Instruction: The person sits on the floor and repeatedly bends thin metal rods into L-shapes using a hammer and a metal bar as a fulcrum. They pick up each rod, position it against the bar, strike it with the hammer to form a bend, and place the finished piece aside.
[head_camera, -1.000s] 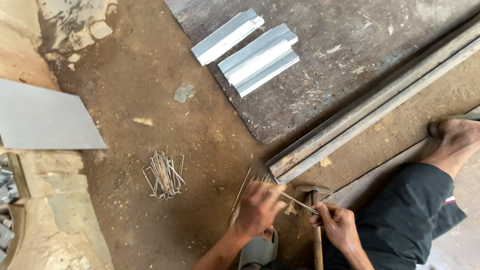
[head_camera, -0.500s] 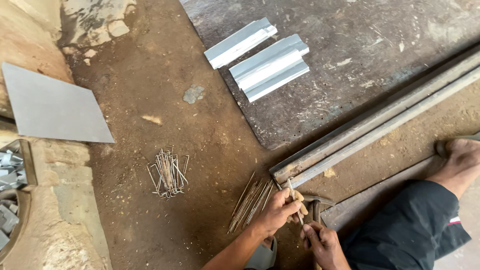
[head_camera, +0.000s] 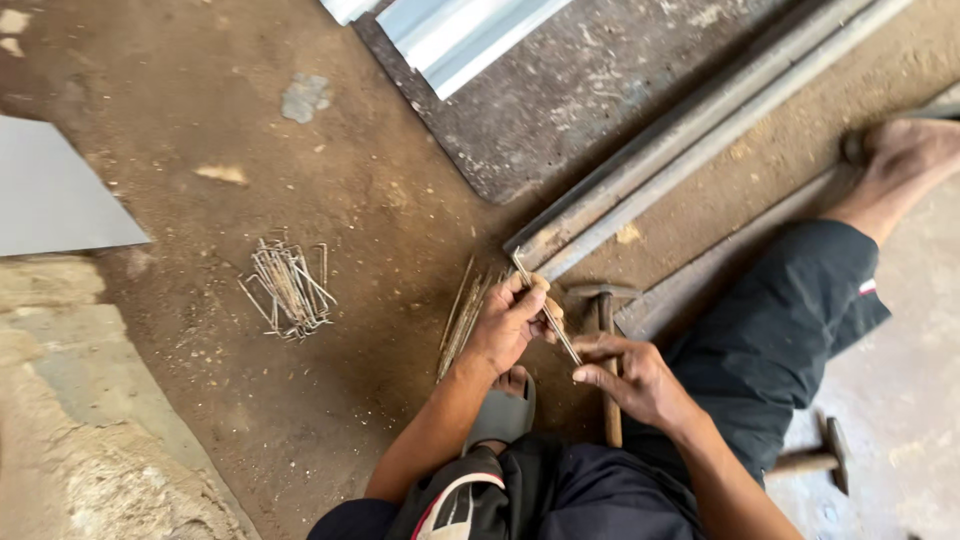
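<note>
Drawn nearer, both hands (head_camera: 575, 345) pinch a thin rod (head_camera: 545, 310), angled upper-left to lower-right.

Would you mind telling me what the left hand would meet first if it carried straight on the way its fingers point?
Probably the near end of the long metal bars. The left hand, holding a thin rod, points up-right at them, though depth is unclear.

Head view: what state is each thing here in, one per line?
Metal rod: held in both hands, off the ground.
Left hand: closed on the rod.
Right hand: pinching its lower end.
Hammer: lying flat, partly under the right hand.
Bent pins: piled loose.
Straight rods: lying bundled.
</note>
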